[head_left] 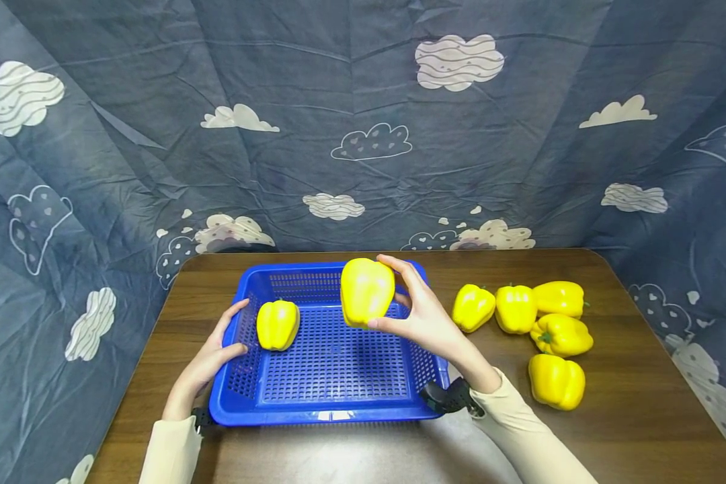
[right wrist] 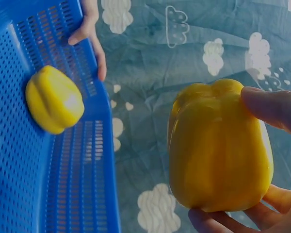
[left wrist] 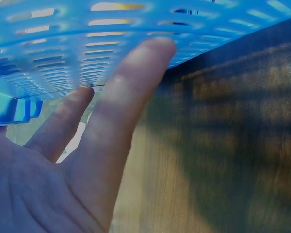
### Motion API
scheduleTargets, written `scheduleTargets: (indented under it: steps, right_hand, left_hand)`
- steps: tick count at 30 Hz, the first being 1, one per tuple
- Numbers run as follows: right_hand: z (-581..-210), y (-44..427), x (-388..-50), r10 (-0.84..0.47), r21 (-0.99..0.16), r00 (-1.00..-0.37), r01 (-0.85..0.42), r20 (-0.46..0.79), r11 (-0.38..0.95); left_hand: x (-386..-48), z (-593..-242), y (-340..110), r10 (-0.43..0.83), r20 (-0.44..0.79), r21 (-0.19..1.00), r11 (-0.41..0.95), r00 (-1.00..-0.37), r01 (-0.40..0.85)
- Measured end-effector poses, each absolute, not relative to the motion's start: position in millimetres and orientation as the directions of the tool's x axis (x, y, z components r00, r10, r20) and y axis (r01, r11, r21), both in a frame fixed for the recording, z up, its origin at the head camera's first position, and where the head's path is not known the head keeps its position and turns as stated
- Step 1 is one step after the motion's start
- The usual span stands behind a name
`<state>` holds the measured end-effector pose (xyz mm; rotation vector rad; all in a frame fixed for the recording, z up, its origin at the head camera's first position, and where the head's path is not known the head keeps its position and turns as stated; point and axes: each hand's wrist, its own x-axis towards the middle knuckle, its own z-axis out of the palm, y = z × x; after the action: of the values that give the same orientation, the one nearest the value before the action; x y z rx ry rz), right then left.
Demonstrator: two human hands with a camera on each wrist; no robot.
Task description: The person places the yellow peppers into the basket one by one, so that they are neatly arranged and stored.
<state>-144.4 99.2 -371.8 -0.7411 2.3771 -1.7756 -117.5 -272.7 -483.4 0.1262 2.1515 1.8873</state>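
Head view: at the left side of the basket (head_left: pixel 333 415), the left hand (head_left: pixel 210 355) touches the rim, its fingers spread and nearly straight, not wrapped round anything. Near the basket's left wall lies one inside pepper (head_left: pixel 277 327), already in; its short stem points to the basket's far wall, so its long axis runs front to back. Above the basket's right half, the right hand (head_left: pixel 428 319) holds another, the held pepper (head_left: pixel 366 294), thumb and bent fingers parted by its bulk. It is not yet set down; its long axis runs roughly from fingertips to thumb, and since no stem shows, which end is which cannot be told. Right of the basket, on the table (head_left: pixel 635 410), five loose peppers (head_left: pixel 516 310) are left, one pointing its stem directly away from the basket; the work looks early.
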Motion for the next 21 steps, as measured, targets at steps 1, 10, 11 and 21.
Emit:
scheduleTargets:
  steps: [1,10,11,21]
  right_hand:
    - [-371.9,95.6,-145.2,-0.431,-0.926,-0.878,-0.318,0.207,0.202]
    - [-374.8,67.1,-152.2,-0.477,-0.926,-0.856,-0.323,0.198,0.195]
    - [-375.3,64.4,-152.9,-0.483,-0.925,-0.852,-0.328,0.201,0.193]
    - [-384.6,46.2,-161.9,-0.498,-0.923,-0.841,-0.339,0.21,0.183]
  left_hand:
    - [-117.5,-483.3,-272.7,0.246,-0.147,0.983,0.146,-0.958,-0.114]
    - [-117.6,-482.8,-272.6,0.243,-0.152,0.983,0.138,-0.958,-0.121]
    - [-117.6,-482.7,-272.7,0.243,-0.151,0.983,0.136,-0.958,-0.121]
    - [-119.1,-486.0,-273.2,0.245,-0.142,0.986,0.122,-0.959,-0.115]
